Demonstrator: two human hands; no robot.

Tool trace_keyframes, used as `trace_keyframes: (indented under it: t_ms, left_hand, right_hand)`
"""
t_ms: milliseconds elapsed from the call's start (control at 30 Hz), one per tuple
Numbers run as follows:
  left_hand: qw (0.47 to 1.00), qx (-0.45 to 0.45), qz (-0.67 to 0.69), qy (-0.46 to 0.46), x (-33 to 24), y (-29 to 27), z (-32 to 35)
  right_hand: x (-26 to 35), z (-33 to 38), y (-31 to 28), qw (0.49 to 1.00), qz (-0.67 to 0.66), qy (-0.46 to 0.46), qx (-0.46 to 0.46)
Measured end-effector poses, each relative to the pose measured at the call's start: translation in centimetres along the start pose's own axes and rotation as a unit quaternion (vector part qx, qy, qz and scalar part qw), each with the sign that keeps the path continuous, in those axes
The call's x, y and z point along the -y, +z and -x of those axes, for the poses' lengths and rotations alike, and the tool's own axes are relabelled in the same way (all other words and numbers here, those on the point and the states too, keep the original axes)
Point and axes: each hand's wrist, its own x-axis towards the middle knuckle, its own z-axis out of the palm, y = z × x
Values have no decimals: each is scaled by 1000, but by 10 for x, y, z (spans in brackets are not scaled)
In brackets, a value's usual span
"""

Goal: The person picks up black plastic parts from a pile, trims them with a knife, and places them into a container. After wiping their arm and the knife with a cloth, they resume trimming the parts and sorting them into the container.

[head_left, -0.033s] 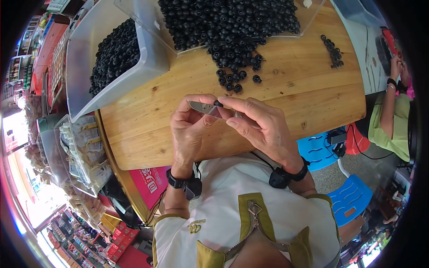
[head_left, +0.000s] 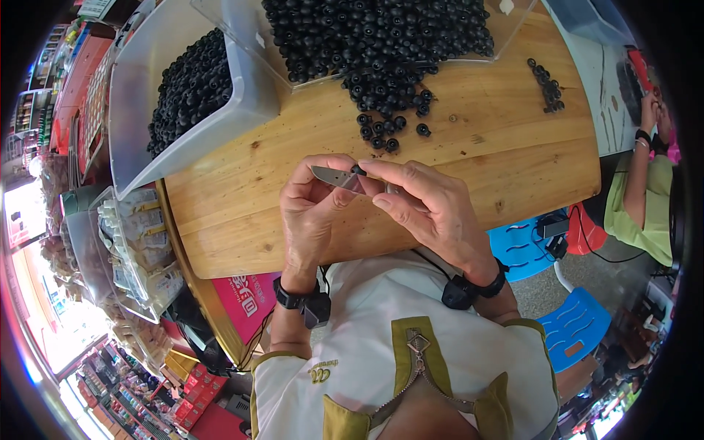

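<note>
Above the near half of the wooden worktop (head_left: 242,202), roughly midway between its left and right edges, both hands were raised close together. Right hand (head_left: 433,209): grip judged closed around a small knife (head_left: 336,177), its handle mostly hidden by the fingers; blade aimed left, point free. Black bead (head_left: 358,169), round and glossy, sat at the blade's upper edge, touching or nearly touching the right index fingertip. Left hand (head_left: 312,209): fingers curled behind the blade, thumb just below it. Could not tell whether that grip was closed on the bead, on the steel or on nothing.

Change since the moment before: almost none. Hands, knife and bead kept the same arrangement; the whole view had slid by a hair, likely the head moving. Reading: a steady instant within one piece's handling, the bead neither let go nor visibly parted.

Stock: translucent bin (head_left: 253,103) over the far-left corner, heaped with black beads (head_left: 192,92); clear tray (head_left: 504,37) across the far edge, a spilled pile (head_left: 381,92) running out of its front toward the hands. One stray bead (head_left: 423,130) lay just right of the spill. Near the right edge, well apart, a small cluster (head_left: 546,88). Ring-like openings showed on several pieces.
</note>
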Motion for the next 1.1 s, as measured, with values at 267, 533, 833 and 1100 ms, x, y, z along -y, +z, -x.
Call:
trace_keyframes:
  t_ms: [267, 533, 833, 1100]
  left_hand:
    - [1000, -16, 10, 11, 1, -6, 2]
    - [999, -1, 11, 31, -2, -2, 1]
    - [991, 60, 87, 83, -14, -9, 13]
    - [839, -207, -363, 349, -126, -58, -31]
  right_hand:
    - [10, -1, 2, 999, -3, 32, 2]
    - [8, -1, 1, 999, -5, 42, 30]
    - [-17, -1, -12, 994, 17, 104, -17]
    - [-18, -1, -32, 981, -27, 140, -134]
